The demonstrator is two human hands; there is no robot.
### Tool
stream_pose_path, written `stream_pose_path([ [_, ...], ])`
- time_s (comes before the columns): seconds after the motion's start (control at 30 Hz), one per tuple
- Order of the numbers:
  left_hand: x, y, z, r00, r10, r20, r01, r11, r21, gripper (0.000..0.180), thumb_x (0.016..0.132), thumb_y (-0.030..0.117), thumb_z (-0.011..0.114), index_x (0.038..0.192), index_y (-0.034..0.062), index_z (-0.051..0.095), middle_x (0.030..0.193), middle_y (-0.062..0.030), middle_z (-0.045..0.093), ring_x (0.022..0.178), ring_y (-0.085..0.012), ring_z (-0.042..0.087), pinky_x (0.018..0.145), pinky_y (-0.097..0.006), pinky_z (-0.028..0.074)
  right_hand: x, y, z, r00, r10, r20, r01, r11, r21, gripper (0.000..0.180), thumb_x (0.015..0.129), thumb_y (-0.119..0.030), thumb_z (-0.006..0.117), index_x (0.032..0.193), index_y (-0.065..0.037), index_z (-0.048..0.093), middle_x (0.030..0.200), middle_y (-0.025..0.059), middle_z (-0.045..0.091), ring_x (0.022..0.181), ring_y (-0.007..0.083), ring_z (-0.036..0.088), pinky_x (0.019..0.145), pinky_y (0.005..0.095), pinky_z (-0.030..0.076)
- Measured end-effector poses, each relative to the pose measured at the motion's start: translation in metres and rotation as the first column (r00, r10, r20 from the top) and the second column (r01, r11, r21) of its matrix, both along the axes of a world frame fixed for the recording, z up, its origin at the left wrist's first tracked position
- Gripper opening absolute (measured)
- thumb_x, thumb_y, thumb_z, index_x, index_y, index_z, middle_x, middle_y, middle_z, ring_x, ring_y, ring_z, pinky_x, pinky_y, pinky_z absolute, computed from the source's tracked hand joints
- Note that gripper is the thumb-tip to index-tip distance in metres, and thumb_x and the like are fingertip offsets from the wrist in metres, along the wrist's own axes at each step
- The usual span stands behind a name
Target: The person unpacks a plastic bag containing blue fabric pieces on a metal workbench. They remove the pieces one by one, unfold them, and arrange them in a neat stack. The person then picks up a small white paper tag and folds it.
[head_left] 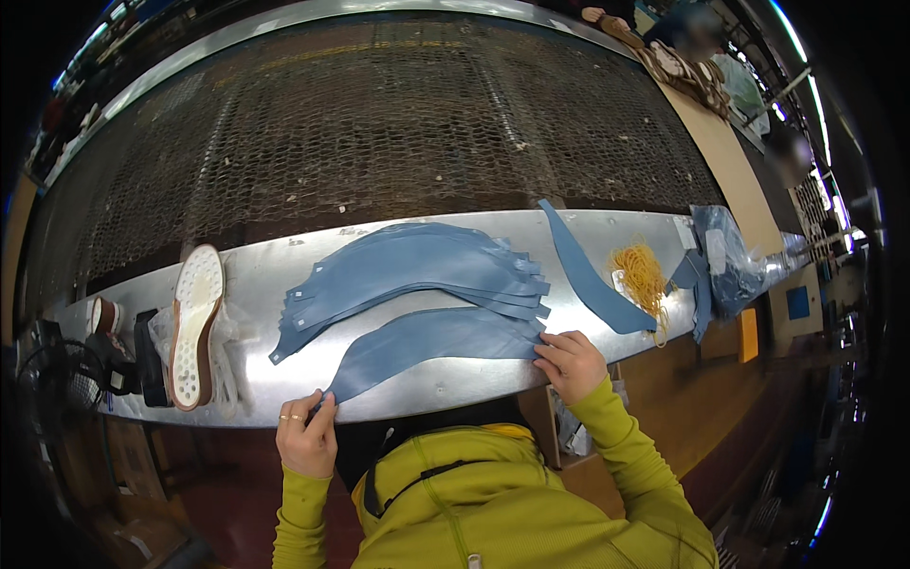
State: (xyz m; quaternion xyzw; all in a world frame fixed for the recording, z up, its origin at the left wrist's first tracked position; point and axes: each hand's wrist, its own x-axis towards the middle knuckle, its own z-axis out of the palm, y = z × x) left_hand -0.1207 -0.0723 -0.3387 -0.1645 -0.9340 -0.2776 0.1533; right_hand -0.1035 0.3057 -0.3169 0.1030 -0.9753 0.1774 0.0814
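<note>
A curved blue piece of leather-like material (427,339) lies across the near edge of the metal table. At its left tip, my left hand (307,438) has closed its fingers in a pinch. My right hand (573,365) pinches the opposite end, thumb and fingers together. Just beyond is a fanned stack of similar blue curved pieces (408,264), with small pale marks at their ends. One more narrow blue piece (590,280) lies apart on the right, beside a bundle of yellow strings (639,275).
A shoe sole (198,322) with a white studded face rests on clear plastic at the left, near a black fan (62,379). Clear plastic wrapping (728,256) sits at the right end. Beyond the metal table (417,394) stretches a wide mesh conveyor (379,123). Other people are at the far right.
</note>
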Motion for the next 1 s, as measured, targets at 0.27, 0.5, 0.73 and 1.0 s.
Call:
stream_pose_path([
  [0.27, -0.006, -0.002, 0.001, 0.995, -0.077, -0.062, 0.074, 0.996, -0.042, 0.021, 0.073, -0.005, 0.069, 0.093, 0.0014, 0.069, 0.094, -0.0121, 0.063, 0.087, -0.0295, 0.058, 0.071, -0.038, 0.05, -0.005, 0.003, 0.002, 0.99, -0.075, 0.116, 0.096, 0.976, -0.195, 0.028, 0.07, -0.01, 0.074, 0.096, -0.005, 0.064, 0.092, 0.0095, 0.061, 0.089, 0.029, 0.056, 0.077, 0.0365, 0.048],
  [0.5, -0.013, -0.015, 0.0, 0.987, -0.152, 0.05, 0.15, 0.988, 0.038, 0.02, 0.072, -0.004, 0.07, 0.091, 0.0005, 0.068, 0.093, -0.012, 0.062, 0.085, -0.029, 0.058, 0.069, -0.036, 0.049, -0.017, 0.005, 0.009, 0.966, -0.036, 0.258, 0.077, 0.985, -0.152, 0.03, 0.069, -0.015, 0.076, 0.094, -0.005, 0.063, 0.09, 0.0092, 0.058, 0.09, 0.0293, 0.055, 0.079, 0.0372, 0.048],
  [0.73, -0.012, -0.025, 0.0, 0.977, -0.204, 0.059, 0.204, 0.979, 0.01, 0.021, 0.071, -0.004, 0.071, 0.091, 0.0006, 0.068, 0.093, -0.0121, 0.062, 0.085, -0.0293, 0.059, 0.07, -0.036, 0.049, -0.014, 0.001, 0.014, 0.963, -0.011, 0.269, 0.06, 0.982, -0.177, 0.031, 0.067, -0.015, 0.077, 0.092, -0.005, 0.063, 0.091, 0.0089, 0.058, 0.089, 0.0289, 0.056, 0.078, 0.0369, 0.048],
  [1.0, -0.01, -0.026, -0.001, 0.981, -0.191, 0.03, 0.191, 0.982, 0.001, 0.021, 0.071, -0.004, 0.072, 0.091, 0.0005, 0.068, 0.094, -0.0121, 0.062, 0.086, -0.0299, 0.059, 0.074, -0.038, 0.049, -0.01, -0.004, 0.009, 0.991, 0.006, 0.135, 0.022, 0.979, -0.201, 0.031, 0.067, -0.014, 0.077, 0.094, -0.006, 0.064, 0.092, 0.008, 0.06, 0.088, 0.028, 0.057, 0.077, 0.0361, 0.049],
])
